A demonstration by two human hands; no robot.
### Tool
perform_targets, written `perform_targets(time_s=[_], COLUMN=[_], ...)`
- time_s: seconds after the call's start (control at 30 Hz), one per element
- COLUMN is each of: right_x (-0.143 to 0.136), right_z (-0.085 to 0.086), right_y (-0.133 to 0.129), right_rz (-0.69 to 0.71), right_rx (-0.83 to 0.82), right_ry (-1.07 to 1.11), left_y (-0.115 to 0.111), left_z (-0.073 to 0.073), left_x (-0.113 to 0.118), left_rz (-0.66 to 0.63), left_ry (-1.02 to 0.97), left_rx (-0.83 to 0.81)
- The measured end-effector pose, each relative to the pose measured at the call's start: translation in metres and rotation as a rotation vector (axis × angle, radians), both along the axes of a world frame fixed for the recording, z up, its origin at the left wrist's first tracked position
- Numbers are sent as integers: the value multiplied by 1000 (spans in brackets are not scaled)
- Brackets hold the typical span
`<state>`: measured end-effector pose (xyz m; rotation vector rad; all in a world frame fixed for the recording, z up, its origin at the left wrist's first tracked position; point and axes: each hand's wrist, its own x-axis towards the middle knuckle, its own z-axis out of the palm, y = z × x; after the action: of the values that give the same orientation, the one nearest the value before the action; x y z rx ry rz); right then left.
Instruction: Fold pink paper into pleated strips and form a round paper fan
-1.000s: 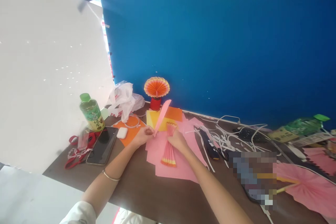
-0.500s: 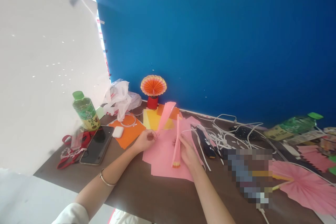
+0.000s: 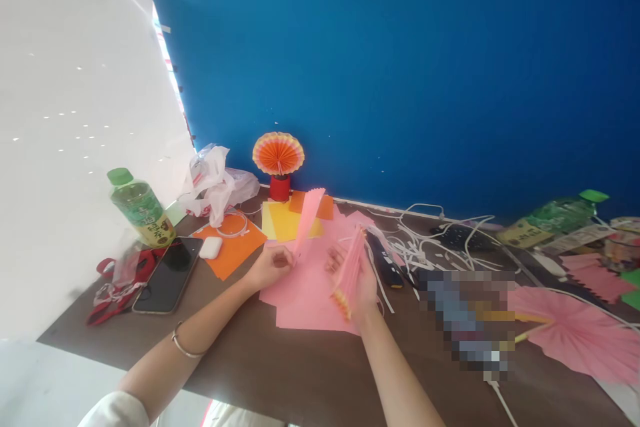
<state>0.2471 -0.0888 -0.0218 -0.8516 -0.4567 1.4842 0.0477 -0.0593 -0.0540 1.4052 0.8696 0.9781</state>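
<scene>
My left hand (image 3: 271,267) pinches the lower end of a narrow pleated pink paper strip (image 3: 309,213), which stands up and leans to the right. In my right hand (image 3: 367,287) lies a second bundle of pleated pink paper (image 3: 351,267), its lower edge yellow and orange; the fingers are curled behind it. Both bundles are apart, above flat pink sheets (image 3: 305,307) on the dark table. Farther back, a round pleated paper fan (image 3: 278,154) in orange, pink and yellow stands on a red base (image 3: 280,188).
Yellow sheets (image 3: 287,223) and an orange sheet (image 3: 233,255) lie beyond my left hand. Leftward are a white case (image 3: 211,247), a phone (image 3: 170,277), a green-capped bottle (image 3: 143,210) and a red strap (image 3: 107,310). White cables (image 3: 417,250) and a large pink paper fan (image 3: 583,337) are rightward.
My right hand has turned, tilting its pleated bundle from nearly upright to slanting, with the folds a little spread. My left hand keeps its pinch. The whole view has shifted slightly.
</scene>
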Motion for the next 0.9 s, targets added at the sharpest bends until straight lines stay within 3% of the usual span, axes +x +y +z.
perform_targets(time_s=[0.17, 0.43, 0.77, 0.9], right_x=[1, 0, 10, 10], right_z=[1, 2, 2, 0], right_y=[2, -2, -1, 1], right_rz=[-2, -54, 197, 222], right_rx=[51, -112, 67, 80], right_ry=[77, -57, 99, 76], left_y=[3, 3, 1, 0], left_z=[-1, 0, 2, 3], left_x=[-2, -2, -1, -1], left_rz=[3, 25, 12, 11], left_ry=[-18, 9, 29, 60], left_rx=[12, 17, 27, 43])
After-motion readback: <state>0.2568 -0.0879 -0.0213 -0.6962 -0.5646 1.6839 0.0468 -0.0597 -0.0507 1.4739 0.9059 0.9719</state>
